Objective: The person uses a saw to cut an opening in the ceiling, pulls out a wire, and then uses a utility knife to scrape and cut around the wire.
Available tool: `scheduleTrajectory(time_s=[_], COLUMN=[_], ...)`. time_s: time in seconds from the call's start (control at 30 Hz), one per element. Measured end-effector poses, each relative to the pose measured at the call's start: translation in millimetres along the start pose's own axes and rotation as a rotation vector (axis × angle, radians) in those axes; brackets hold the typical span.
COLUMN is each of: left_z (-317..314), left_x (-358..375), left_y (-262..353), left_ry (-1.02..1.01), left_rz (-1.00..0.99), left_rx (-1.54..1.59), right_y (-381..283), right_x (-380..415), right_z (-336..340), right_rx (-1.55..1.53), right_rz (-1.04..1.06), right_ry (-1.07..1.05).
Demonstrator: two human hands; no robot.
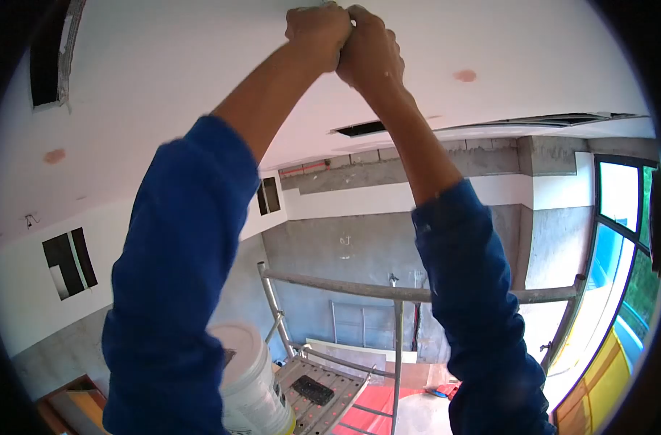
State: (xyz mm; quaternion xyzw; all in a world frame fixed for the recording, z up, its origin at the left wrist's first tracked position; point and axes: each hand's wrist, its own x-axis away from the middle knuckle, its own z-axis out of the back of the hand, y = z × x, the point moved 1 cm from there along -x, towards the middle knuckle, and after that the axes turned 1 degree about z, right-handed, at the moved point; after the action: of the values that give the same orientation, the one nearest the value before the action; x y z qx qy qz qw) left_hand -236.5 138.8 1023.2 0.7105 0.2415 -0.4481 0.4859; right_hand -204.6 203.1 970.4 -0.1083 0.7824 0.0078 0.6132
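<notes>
Both my arms, in blue sleeves, reach up to the white ceiling (178,72). My left hand (318,32) is closed, with its fingers curled, at the top edge of the view. Pressed close beside it is my right hand (372,54), also closed. Whatever they grip between them is mostly hidden by the fingers and the frame's edge, so I cannot name it. Reddish-brown patches (464,75) mark the ceiling to the right of my hands. A dark slot (361,129) is cut in the ceiling behind my right forearm.
A metal scaffold rail (345,287) crosses ahead of me. Below, a white bucket (247,384) stands by the perforated scaffold platform (330,366), on which lies a dark flat object (312,389). Another ceiling opening (46,65) is at upper left. Tall windows (617,239) are at right.
</notes>
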Motion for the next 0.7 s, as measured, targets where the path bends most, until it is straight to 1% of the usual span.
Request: scheduleTrajectory(time_s=[0.03,0.07,0.1,0.13,0.2,0.23,0.33,0.37,0.4,0.47,0.5,0.57,0.6,0.63,0.7], left_z=[-3,-3,-2,0,10,11,2,0,2,1,-2,6,10,12,4], left_x=[-6,-2,6,11,35,41,12,10,14,19,26,42,43,40,11], left_y=[5,-6,-19,-14,-30,-32,-12,-19,-36,-26,-24,-27,-26,-26,-10], left_ry=[0.002,-0.003,-0.008,-0.014,-0.056,0.018,0.002,-0.019,-0.016,-0.014,0.037,-0.025,-0.053,-0.058,-0.046], left_rz=[-0.013,0.030,0.071,0.069,0.018,0.058,0.084,-0.005,0.047,0.042,0.076,0.090,0.087,0.053,0.038], left_rx=[0.099,0.087,0.076,0.079,-0.004,-0.063,-0.015,-0.012,-0.009,0.030,0.061,0.076,0.084,0.037,-0.054], right_y=[-4,-3,-3,-5,-2,-5,-6,-4,3,2,4,-5,-7,-9,-9], right_x=[-8,-2,8,13,43,50,18,20,33,27,27,41,42,42,30], right_z=[1,2,5,11,25,27,13,11,7,8,12,27,29,28,22], right_rx=[0.008,0.019,-0.018,-0.013,0.004,-0.009,0.040,-0.026,-0.006,0.023,0.019,0.010,0.023,0.034,0.051], right_rz=[-0.022,-0.066,-0.050,-0.030,-0.018,-0.028,-0.033,-0.056,-0.054,0.025,0.014,-0.019,-0.017,-0.017,-0.015], right_ry=[-0.015,-0.054,-0.083,-0.073,-0.079,-0.089,-0.090,-0.084,-0.099,-0.041,-0.060,-0.117,-0.098,-0.079,-0.071])
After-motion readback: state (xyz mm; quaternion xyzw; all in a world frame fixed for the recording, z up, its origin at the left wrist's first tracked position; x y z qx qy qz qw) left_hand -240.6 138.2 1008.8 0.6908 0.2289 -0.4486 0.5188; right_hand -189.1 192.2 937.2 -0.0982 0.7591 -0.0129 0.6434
